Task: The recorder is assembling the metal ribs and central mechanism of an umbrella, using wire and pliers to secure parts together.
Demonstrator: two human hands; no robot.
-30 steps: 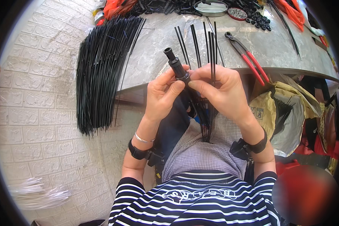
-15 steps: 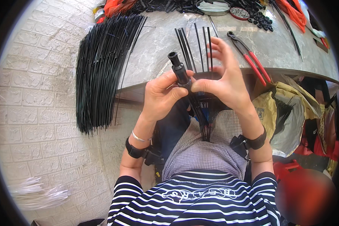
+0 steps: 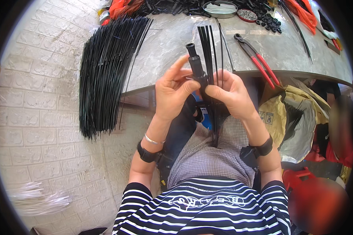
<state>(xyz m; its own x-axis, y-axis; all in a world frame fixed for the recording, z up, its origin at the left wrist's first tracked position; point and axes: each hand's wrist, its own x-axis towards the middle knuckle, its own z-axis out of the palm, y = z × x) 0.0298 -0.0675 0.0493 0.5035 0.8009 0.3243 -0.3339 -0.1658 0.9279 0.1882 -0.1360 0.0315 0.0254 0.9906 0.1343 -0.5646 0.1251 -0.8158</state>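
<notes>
Pinching tube [image 3: 195,64] w/ L hand [image 3: 171,94] fingers; R hand [image 3: 237,97] thumb by its lower end, R grip can't tell. Looks part-done: most upright rods [image 3: 205,45] bunched btwn hands, one apart nr R fingers; loose pile [image 3: 108,78], not yet used, well L of fingers.

Blk stepped tube [image 3: 196,64], tilted L, thin blk rods [image 3: 206,47] alongside

Black tube [image 3: 196,64] and rods [image 3: 206,45]; red plier handles [image 3: 268,69]; veined grey table [image 3: 170,43]; finely checked cloth [image 3: 208,164]; black-and-white striped shirt [image 3: 161,213].
</notes>
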